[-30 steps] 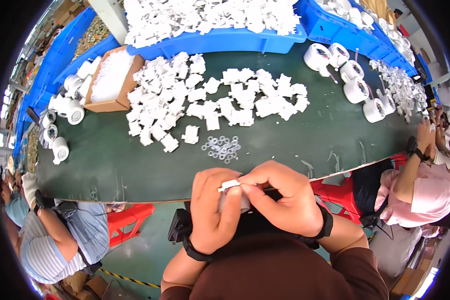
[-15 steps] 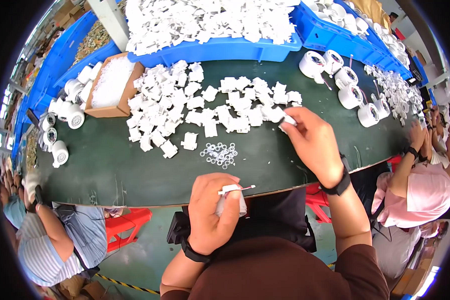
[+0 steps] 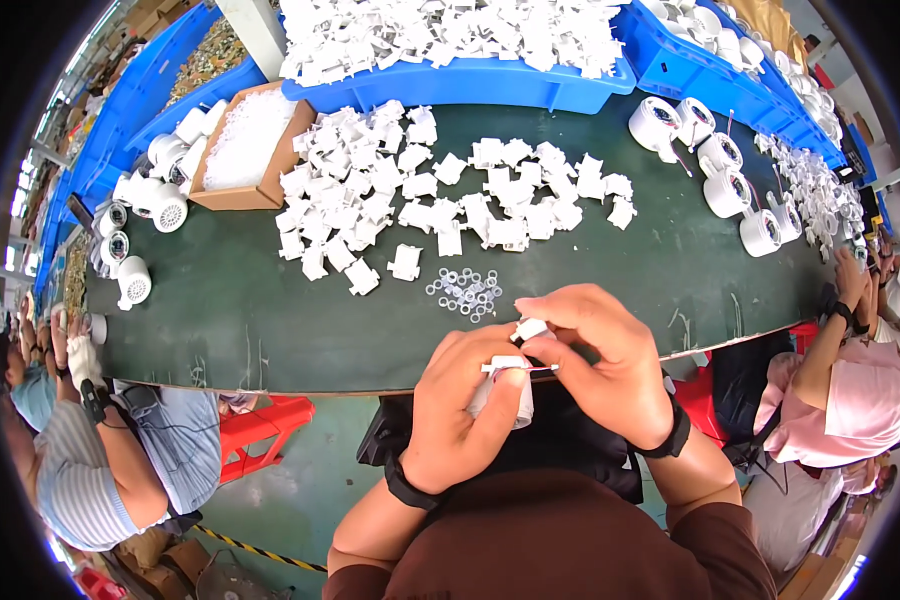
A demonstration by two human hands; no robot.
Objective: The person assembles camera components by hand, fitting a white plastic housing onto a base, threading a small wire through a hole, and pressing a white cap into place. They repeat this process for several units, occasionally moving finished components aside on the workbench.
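Note:
My left hand (image 3: 448, 408) is wrapped round a white cylindrical plastic housing (image 3: 522, 408) near the table's front edge. A thin reddish wire with a small pale end sticks out to the right from the top of it. Just above, my right hand (image 3: 615, 362) pinches a small white plastic piece (image 3: 532, 328) between thumb and fingertips. The two hands are close together, and the fingers hide part of both items. Beyond them lie a cluster of small translucent rings (image 3: 467, 296) and a spread of white plastic pieces (image 3: 448, 240) like the pinched one.
A blue bin (image 3: 450, 92) heaped with white pieces stands at the back. An open cardboard box (image 3: 238, 196) is at left, near white cylindrical units (image 3: 170, 212). More wired cylinders (image 3: 727, 192) stand at right. Co-workers sit on both sides, beside red stools (image 3: 270, 425).
My right hand has come back from the loose pieces toward my left hand, carrying a white piece. The left hand keeps its hold on the housing. The whole view has shifted slightly.

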